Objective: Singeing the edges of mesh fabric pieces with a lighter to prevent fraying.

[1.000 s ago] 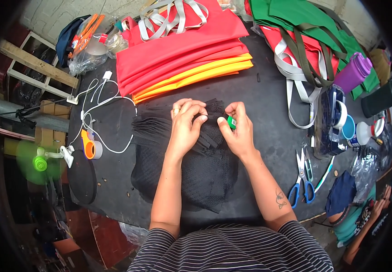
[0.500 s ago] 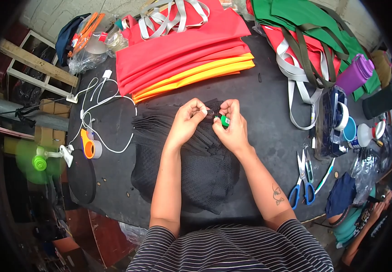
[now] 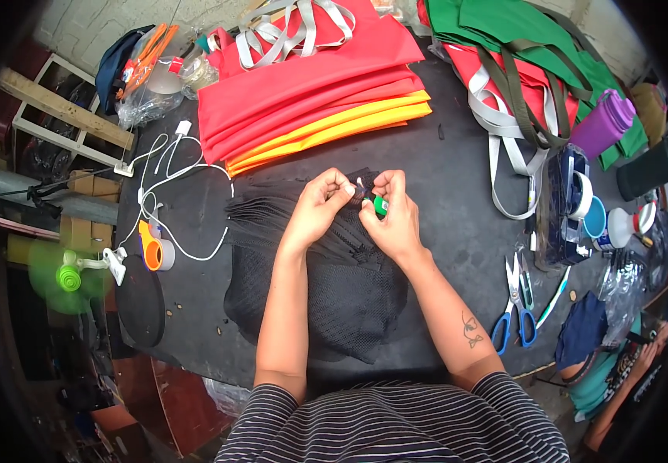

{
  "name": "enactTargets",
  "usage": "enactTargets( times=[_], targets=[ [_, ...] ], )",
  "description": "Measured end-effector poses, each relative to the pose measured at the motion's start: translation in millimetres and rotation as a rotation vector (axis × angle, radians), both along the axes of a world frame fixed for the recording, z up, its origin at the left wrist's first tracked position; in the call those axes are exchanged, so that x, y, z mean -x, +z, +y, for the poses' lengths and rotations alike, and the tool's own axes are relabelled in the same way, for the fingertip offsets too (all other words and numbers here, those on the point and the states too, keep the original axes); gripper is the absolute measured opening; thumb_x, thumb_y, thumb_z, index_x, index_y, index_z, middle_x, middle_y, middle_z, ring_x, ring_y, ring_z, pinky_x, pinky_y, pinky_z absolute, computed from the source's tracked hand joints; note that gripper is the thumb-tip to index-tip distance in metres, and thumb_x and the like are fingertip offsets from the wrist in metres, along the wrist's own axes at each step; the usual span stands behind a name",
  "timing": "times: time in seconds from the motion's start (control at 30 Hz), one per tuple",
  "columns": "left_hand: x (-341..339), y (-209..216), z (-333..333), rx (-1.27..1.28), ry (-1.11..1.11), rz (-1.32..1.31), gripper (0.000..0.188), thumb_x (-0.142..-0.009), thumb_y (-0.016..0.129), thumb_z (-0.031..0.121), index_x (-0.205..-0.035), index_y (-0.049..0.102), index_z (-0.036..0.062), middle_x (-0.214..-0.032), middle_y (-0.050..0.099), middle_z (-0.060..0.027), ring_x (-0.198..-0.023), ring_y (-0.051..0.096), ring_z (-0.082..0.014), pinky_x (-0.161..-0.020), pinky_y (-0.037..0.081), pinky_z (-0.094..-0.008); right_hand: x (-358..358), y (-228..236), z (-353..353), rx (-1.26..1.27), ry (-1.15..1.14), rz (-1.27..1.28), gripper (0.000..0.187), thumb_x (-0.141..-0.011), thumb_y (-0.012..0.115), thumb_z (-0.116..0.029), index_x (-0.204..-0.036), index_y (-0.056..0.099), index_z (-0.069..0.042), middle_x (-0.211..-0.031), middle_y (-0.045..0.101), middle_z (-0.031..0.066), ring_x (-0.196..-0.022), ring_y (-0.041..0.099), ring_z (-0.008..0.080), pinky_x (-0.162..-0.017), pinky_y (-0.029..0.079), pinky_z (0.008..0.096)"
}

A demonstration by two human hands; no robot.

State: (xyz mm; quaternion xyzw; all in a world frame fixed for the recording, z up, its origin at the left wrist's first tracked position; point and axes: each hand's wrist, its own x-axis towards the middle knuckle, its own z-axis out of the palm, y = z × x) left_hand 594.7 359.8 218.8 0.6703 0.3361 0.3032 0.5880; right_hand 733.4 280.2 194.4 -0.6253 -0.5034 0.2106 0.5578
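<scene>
Black mesh fabric (image 3: 334, 301), bunched in pleats at its far end, lies on the dark table in front of me. At that gathered end my left hand (image 3: 322, 202) is closed, thumb against fingertip in a pinch; what it grips is too small to make out. Close beside it, my right hand (image 3: 393, 212) is wrapped round a green lighter (image 3: 381, 206), its top turned toward the left fingertips. A small pale bright spot shows between the two hands, possibly a flame. Both forearms lie over the mesh.
Folded red and yellow bags (image 3: 318, 108) are stacked beyond my hands. Blue-handled scissors (image 3: 514, 309) lie to the right, near a purple bottle (image 3: 605, 123) and green bags (image 3: 503, 31). At left are a white cable (image 3: 145, 201), tape dispenser (image 3: 155, 251) and fan (image 3: 69, 278).
Both hands stay at the gathered mesh. The right hand and lighter have shifted very slightly left, and a pale bright spot now shows more clearly between the fingertips.
</scene>
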Motion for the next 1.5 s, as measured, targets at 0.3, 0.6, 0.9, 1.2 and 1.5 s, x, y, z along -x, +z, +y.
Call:
enactTargets(
  times=[0.3, 0.6, 0.9, 1.2, 1.5],
  targets=[
    [1, 3, -4, -0.006, 0.002, -0.013, 0.009, -0.092, 0.06, 0.006, -0.085, 0.055, 0.0023, -0.082, 0.058, 0.0012, -0.081, 0.053, -0.0063, -0.076, 0.044, -0.0233, -1, 0, -1, -0.038, 0.017, -0.001, 0.039, -0.077, 0.07, -0.018, -0.106, 0.047, -0.005, -0.084, 0.063, 0.0145, -0.075, 0.066, 0.032, -0.067, 0.052, 0.0411],
    [5, 5, -9, -0.178, 0.023, 0.102, 0.013, -0.092, 0.061, 0.009, -0.086, 0.058, -0.0017, -0.08, 0.058, -0.0034, -0.077, 0.053, -0.009, -0.073, 0.045, -0.026, 1, 18, -4, -0.093, 0.034, 0.012, 0.017, -0.082, 0.071, -0.015, -0.077, 0.062, -0.001, -0.072, 0.063, 0.0128, -0.055, 0.059, 0.0234, -0.053, 0.046, 0.0333],
    [-7, 35, -28, -0.378, -0.001, 0.448, 0.02, -0.084, 0.063, 0.0, -0.103, 0.067, -0.0003, -0.095, 0.061, -0.0083, -0.067, 0.055, -0.0118, -0.067, 0.047, -0.0265, -38, 1, -28, -0.024, -0.027, 0.484, 0.03, -0.095, 0.049, -0.035, -0.098, 0.051, -0.005, -0.074, 0.044, -0.0013, -0.06, 0.037, 0.0062, -0.053, 0.03, 0.0209],
    [-13, 32, -33, -0.498, 0.03, 0.544, 0.023, -0.078, 0.071, 0.001, -0.101, 0.07, 0.0031, -0.104, 0.059, -0.0071, -0.066, 0.054, -0.0128, -0.066, 0.047, -0.0269, -31, -12, -39, -0.037, 0.046, 0.351, 0.019, -0.089, 0.059, -0.014, -0.097, 0.046, -0.004, -0.082, 0.051, 0.0028, -0.072, 0.05, 0.0111, -0.066, 0.044, 0.0277],
    [-10, 36, -34, -0.477, 0.015, 0.467, 0.018, -0.073, 0.071, -0.005, -0.091, 0.071, 0.0004, -0.088, 0.065, -0.0054, -0.067, 0.056, -0.0105, -0.06, 0.046, -0.0251, -23, -7, -35, -0.031, 0.061, 0.165, 0.023, -0.087, 0.062, -0.016, -0.097, 0.047, -0.002, -0.088, 0.053, 0.0106, -0.075, 0.054, 0.0216, -0.07, 0.047, 0.0336]
  ],
)
